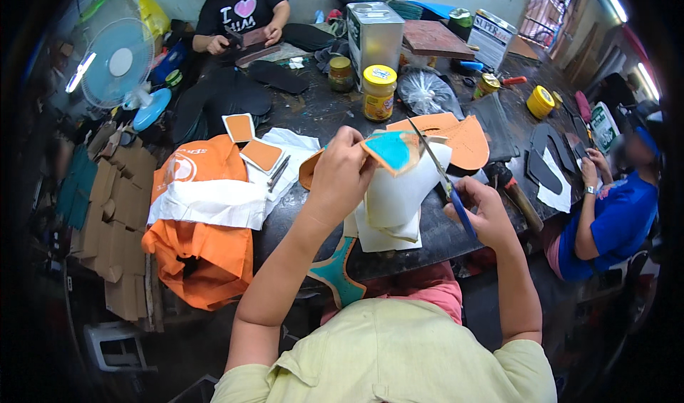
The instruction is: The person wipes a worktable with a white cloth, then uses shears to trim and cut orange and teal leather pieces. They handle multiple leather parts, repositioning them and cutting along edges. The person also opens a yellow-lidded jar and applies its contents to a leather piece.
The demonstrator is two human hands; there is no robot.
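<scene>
My left hand (342,176) holds up a flat shoe-sole piece (393,151), turquoise on one face with a tan edge. My right hand (484,214) grips blue-handled scissors (443,182), whose blades reach up to the right edge of that piece. Under both hands lies a stack of white cut sheets (395,203) on the dark worktable (324,111). Another turquoise sole (340,264) hangs over the table's near edge, by my lap.
Orange leather pieces (467,138), a yellow-lidded jar (379,91), a metal can (374,36) and a hammer (514,189) lie on the table. An orange bag (203,225) sits at left beside cardboard and a fan (117,64). Two other people work at the far left and right.
</scene>
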